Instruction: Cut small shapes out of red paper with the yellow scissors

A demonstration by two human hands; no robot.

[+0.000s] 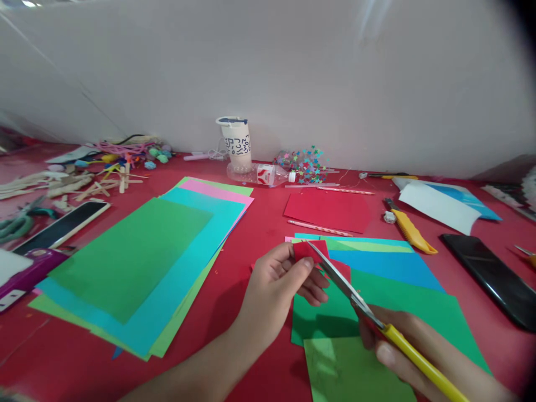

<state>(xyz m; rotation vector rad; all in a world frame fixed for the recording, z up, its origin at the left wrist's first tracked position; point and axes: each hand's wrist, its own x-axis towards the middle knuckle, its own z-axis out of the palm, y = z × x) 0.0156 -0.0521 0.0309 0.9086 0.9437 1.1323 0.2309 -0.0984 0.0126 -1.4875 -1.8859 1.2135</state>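
Observation:
Between the thumb and fingers of my left hand point(278, 279) is a small piece of red paper point(312, 250). My right hand point(412, 340) grips a pair of scissors point(343, 283) with silver blades and yellow handles; the fingers are partly hidden by a handle. The blade tips reach the red paper's edge; I cannot tell whether they are cutting it. Below both hands lie overlapping sheets: dark green paper point(402, 298), blue paper point(389, 268) and light green paper point(352, 368).
Left lies a stack of coloured paper point(138, 251), a white-edged phone point(62, 226) and craft sticks point(100, 187). At the back are a white cup point(237, 146), a plastic bottle point(251, 174) and red paper point(326, 211). A yellow utility knife point(412, 230) and black phone point(489, 273) lie right.

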